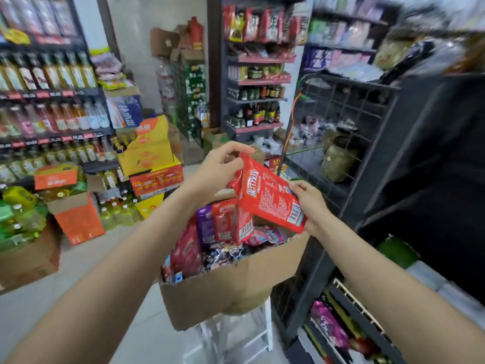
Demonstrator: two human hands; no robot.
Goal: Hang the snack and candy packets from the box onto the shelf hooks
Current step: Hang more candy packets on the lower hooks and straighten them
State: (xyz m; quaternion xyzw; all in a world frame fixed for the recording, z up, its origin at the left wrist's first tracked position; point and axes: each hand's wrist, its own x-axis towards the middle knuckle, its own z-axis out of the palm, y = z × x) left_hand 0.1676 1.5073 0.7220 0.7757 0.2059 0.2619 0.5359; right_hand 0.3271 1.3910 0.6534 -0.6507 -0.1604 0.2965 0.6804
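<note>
Fingers (231,164) of both hands pinch a red packet (270,195) above the crammed box (223,287), beside dark shelving (393,153).

Two bare forearms reach in from the bottom corners of the view, uncovered from the frame's edge down to the wrists; no sleeve, cuff, watch or band lies on either one. The left hand (219,166) and the right hand (311,203) are bare as well, with no glove or ring showing on the fingers that face the camera. Fingernails look short and plain.
</note>
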